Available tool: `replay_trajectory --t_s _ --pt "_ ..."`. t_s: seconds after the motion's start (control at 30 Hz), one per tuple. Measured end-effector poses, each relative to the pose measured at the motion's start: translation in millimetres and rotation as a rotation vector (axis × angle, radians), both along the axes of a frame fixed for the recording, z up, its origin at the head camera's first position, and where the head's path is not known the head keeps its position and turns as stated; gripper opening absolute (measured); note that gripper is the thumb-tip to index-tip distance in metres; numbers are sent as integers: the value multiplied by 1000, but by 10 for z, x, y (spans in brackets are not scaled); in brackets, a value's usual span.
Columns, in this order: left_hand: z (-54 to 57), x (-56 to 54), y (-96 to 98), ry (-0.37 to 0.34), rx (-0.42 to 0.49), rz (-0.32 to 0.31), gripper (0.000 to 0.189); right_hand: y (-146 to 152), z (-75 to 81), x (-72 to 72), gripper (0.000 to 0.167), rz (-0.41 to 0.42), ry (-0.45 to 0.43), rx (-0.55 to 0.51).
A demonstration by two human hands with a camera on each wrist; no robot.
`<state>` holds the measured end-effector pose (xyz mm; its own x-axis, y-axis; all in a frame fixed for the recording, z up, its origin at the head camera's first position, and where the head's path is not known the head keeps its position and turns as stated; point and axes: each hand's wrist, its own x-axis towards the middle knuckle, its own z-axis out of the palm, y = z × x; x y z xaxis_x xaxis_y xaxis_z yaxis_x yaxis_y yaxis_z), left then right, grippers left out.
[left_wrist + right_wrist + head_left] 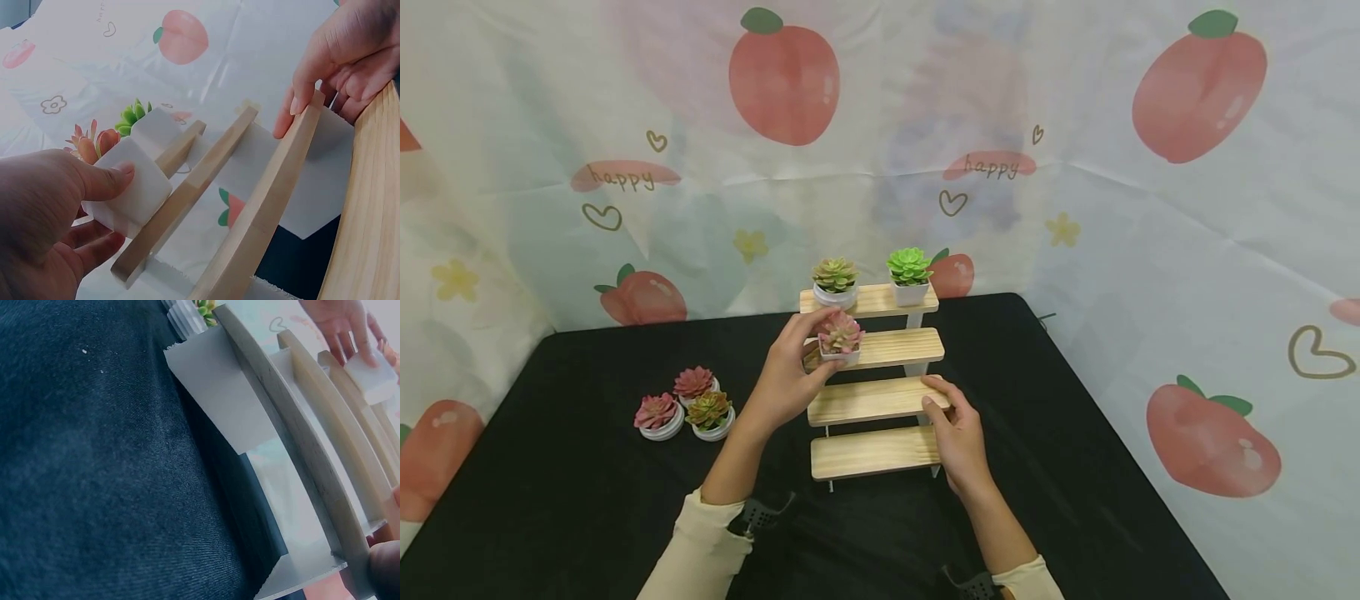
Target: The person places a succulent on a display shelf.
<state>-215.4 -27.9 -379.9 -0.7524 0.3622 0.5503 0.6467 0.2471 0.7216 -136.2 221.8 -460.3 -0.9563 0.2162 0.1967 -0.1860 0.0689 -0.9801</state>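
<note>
Black table (pixel 565 500); held succulent (pixel 840 335) upright.

The place looked like a makeshift set: a creased cloth backdrop (pixel 895 75), printed with peaches (pixel 784 87), hearts (pixel 602 218) and the word "happy" (pixel 621 177), rose behind and on both sides of a black-covered table (pixel 1060 467). Whether it stood in a home, a studio or an office could not be told.
</note>
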Motion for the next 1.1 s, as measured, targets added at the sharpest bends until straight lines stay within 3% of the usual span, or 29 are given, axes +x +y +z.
replay_trajectory --t_s 1.1 --pt "4 -40 55 -34 -32 24 72 -4 3 9 33 7 -3 -14"
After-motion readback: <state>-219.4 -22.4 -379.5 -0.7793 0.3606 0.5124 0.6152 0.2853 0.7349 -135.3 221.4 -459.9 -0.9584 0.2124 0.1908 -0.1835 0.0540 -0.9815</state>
